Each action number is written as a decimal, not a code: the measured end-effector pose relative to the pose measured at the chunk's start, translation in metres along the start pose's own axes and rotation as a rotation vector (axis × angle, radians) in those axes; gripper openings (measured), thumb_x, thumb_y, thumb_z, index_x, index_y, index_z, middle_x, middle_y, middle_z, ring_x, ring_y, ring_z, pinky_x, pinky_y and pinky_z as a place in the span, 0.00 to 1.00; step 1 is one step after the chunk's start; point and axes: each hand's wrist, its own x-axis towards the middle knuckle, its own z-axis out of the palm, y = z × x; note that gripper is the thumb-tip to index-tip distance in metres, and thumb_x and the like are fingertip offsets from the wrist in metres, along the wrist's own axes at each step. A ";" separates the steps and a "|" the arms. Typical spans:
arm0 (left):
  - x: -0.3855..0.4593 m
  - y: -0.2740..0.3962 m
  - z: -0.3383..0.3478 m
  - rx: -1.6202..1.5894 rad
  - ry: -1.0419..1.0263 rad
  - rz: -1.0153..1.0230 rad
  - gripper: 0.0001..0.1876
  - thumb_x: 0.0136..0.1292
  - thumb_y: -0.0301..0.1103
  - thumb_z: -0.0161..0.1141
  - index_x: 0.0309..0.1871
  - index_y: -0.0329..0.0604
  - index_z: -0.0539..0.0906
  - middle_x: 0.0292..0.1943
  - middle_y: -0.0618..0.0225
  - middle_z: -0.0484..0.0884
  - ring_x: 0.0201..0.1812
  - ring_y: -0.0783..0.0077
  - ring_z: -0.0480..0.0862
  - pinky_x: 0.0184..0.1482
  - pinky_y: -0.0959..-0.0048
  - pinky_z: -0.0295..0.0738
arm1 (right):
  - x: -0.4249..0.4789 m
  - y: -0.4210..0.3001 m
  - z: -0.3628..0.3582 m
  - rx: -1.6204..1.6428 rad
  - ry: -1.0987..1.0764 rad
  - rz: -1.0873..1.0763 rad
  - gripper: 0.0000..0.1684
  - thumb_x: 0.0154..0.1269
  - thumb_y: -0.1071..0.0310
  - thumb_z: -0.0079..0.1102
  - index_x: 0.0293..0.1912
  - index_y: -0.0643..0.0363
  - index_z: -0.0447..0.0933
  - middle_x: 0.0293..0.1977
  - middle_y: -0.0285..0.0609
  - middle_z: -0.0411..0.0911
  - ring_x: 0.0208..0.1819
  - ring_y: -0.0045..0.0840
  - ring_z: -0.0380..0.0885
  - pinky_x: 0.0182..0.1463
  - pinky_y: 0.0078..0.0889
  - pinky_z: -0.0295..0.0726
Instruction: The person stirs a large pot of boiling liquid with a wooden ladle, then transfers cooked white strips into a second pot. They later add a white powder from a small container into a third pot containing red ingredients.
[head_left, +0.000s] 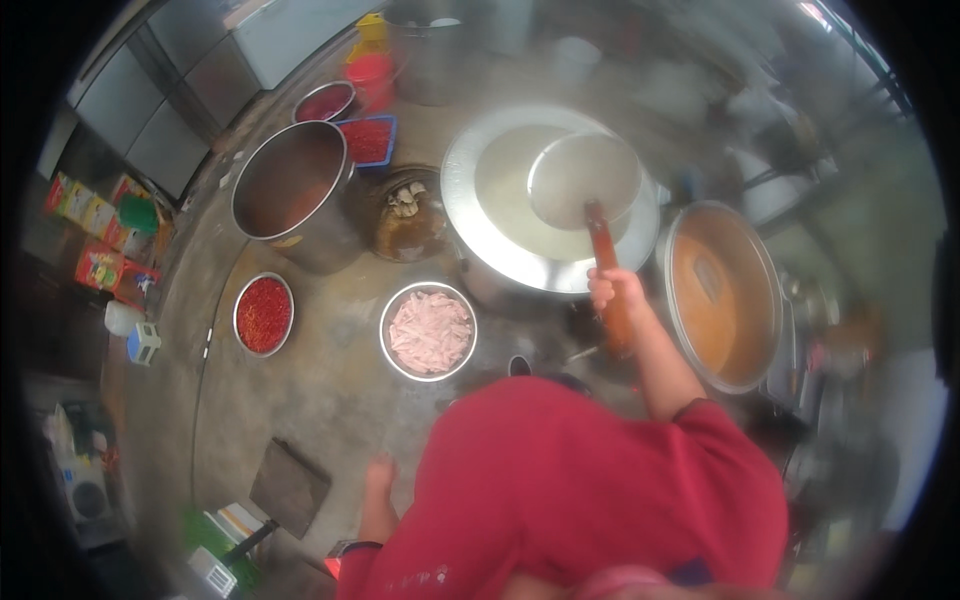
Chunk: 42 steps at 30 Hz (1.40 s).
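My right hand (616, 291) grips the wooden handle of a large round strainer (585, 181). The strainer's round head lies over the pale, steaming liquid of a big pot with a wide metal rim (551, 274); steam blurs whether it dips in. My left hand (380, 472) hangs low at my left side, with nothing visible in it; its fingers are too blurred to read. Ahead of it on the floor stands a metal bowl of pale pink strips that look like chicken feet (429, 332). Right of the big pot is a large metal basin with orange liquid (712, 307).
A tall steel pot (319, 232) with reddish contents stands left of the big pot. Nearby are a bowl of chopped red chili (263, 315), a blue tray (390, 142), a red bucket (370, 81) and a platform scale (290, 487). A cable (199, 397) runs along the floor.
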 end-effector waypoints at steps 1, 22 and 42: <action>0.010 0.028 0.014 -0.189 0.014 -0.107 0.11 0.56 0.32 0.54 0.42 0.40 0.76 0.30 0.60 0.79 0.33 0.63 0.78 0.35 0.64 0.73 | -0.005 -0.005 0.003 0.025 0.003 -0.001 0.09 0.55 0.65 0.54 0.35 0.59 0.68 0.18 0.28 0.61 0.18 0.17 0.63 0.24 0.24 0.69; -0.143 0.155 0.081 -0.688 0.239 -0.975 0.13 0.58 0.30 0.52 0.46 0.38 0.72 0.26 0.59 0.78 0.22 0.69 0.79 0.21 0.73 0.73 | 0.403 0.098 0.092 -0.581 0.320 0.118 0.04 0.58 0.72 0.52 0.29 0.60 0.69 0.16 0.37 0.65 0.15 0.24 0.64 0.17 0.28 0.65; -0.028 0.281 0.165 -0.859 0.055 -1.539 0.10 0.62 0.39 0.48 0.32 0.44 0.75 0.26 0.64 0.77 0.27 0.69 0.78 0.30 0.69 0.74 | 0.844 0.174 -0.181 -1.713 0.672 -0.220 0.20 0.55 0.69 0.51 0.44 0.75 0.69 0.30 0.57 0.76 0.29 0.40 0.78 0.33 0.37 0.76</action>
